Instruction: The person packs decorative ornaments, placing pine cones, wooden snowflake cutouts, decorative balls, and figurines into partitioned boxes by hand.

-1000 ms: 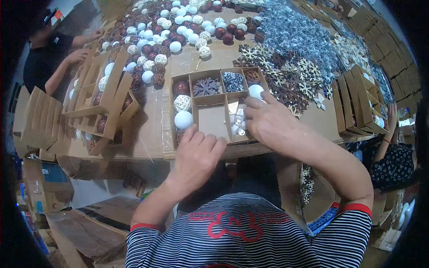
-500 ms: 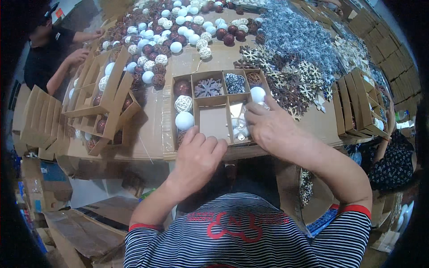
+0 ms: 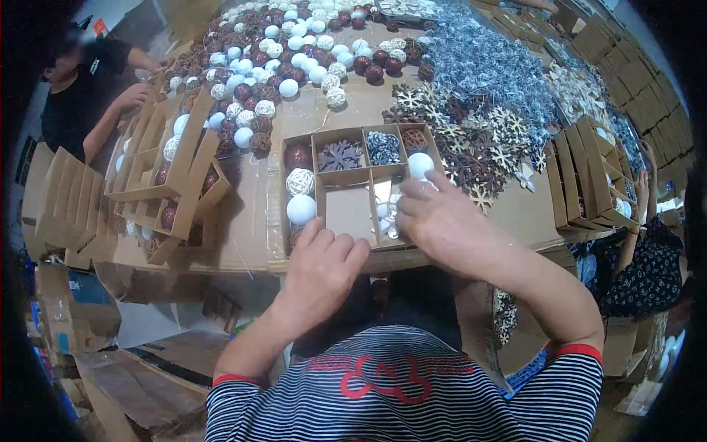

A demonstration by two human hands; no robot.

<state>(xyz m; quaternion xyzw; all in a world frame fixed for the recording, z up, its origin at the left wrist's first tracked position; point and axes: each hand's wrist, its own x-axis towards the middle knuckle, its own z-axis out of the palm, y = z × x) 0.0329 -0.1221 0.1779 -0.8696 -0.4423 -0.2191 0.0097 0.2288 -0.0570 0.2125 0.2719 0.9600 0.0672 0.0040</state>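
Note:
A divided cardboard box (image 3: 346,176) lies in front of me. Its left column holds a dark red ball (image 3: 298,156), a white woven ball (image 3: 300,182), a smooth white ball (image 3: 302,210) and a brown woven ball, partly hidden. Along the back sit grey snowflakes (image 3: 340,155), a frosted grey bundle (image 3: 383,148) and another brown woven ball (image 3: 414,138). My left hand (image 3: 324,267) curls over the near left wall. My right hand (image 3: 453,225) bends its fingers over the right side, beside a white ball (image 3: 420,165) and small white ornaments (image 3: 387,214); its fingertips are partly hidden.
Loose balls (image 3: 287,66) cover the table's far left, with wooden snowflakes (image 3: 471,140) and frosted grey sprigs (image 3: 493,66) to the right. Filled divided boxes (image 3: 166,166) stand stacked left, others (image 3: 593,177) right. Co-workers' hands show at left (image 3: 134,97) and right (image 3: 642,184).
The view has shifted slightly, so the box sits a little lower. My right hand's fingers have moved slightly left, closer in beside the white ball. My left hand stays at the near wall.

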